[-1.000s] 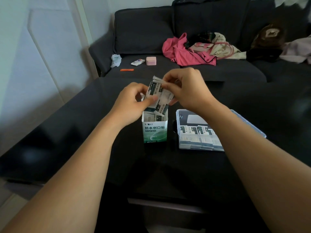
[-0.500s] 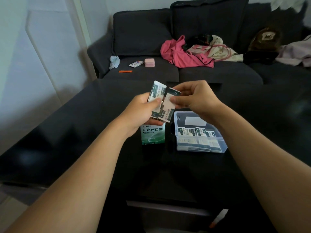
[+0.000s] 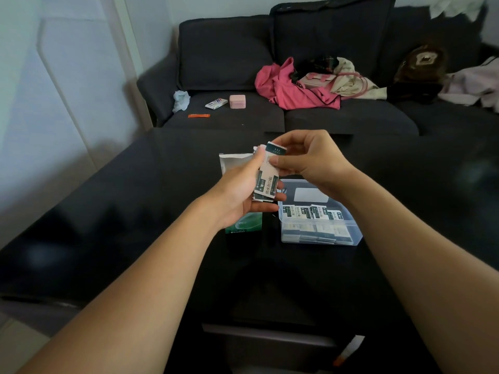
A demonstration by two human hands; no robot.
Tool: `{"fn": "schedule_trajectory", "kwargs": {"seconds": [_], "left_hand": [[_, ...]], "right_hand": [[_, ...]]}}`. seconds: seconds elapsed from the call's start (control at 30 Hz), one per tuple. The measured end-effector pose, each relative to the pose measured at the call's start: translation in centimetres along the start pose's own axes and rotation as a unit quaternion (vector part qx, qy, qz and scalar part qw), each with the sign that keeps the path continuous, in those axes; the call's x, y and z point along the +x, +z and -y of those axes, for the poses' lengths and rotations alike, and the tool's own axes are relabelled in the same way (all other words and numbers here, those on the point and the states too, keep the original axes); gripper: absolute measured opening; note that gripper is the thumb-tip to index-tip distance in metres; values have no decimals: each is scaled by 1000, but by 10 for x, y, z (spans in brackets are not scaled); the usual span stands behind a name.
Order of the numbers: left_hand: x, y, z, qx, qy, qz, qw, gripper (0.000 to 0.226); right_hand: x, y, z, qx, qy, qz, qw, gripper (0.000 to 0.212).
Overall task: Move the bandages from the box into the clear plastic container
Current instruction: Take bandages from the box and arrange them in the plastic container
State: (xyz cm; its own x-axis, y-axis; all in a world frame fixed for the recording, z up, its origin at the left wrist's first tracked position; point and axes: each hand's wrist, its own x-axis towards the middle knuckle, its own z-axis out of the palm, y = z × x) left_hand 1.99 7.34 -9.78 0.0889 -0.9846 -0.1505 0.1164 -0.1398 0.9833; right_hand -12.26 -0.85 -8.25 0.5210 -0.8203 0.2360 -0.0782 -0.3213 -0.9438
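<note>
A small stack of wrapped bandages point(image 3: 266, 182), white with dark green ends, sits between both hands above the table. My left hand point(image 3: 243, 195) holds the stack from below and the side, thumb along its edge. My right hand point(image 3: 307, 160) pinches the top bandage near its upper end. The green and white bandage box point(image 3: 237, 163) stands open on the table, mostly hidden behind my left hand. To its right the clear plastic container point(image 3: 348, 236) stands open with several bandages lined up inside.
The black table point(image 3: 135, 225) reaches out to a dark sofa point(image 3: 229, 49) behind it. On the sofa lie a pink garment point(image 3: 283, 87), a pink case point(image 3: 237, 101), a small packet point(image 3: 216, 103) and other clothes. A white wall is at the left.
Both hands lifted the stack of bandages out of the box and shifted it slightly right, toward the container. The box top now shows behind my left hand.
</note>
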Motion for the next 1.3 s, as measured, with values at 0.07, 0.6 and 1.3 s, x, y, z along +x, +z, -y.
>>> {"fn": "schedule_trajectory", "kwargs": {"seconds": [0.07,0.6,1.3], "left_hand": [[1,0,2,28,25,0,999,28],[4,25,11,122,73,-2,990,17],[6,16,5,-144,-88,50,984,38]], "right_hand": [[0,3,-3,-16,-13,-2,1000,24],[7,9,3,-249,-57,-86,963,11],[0,-1,-10,-121,-47,-74,989,19]]}}
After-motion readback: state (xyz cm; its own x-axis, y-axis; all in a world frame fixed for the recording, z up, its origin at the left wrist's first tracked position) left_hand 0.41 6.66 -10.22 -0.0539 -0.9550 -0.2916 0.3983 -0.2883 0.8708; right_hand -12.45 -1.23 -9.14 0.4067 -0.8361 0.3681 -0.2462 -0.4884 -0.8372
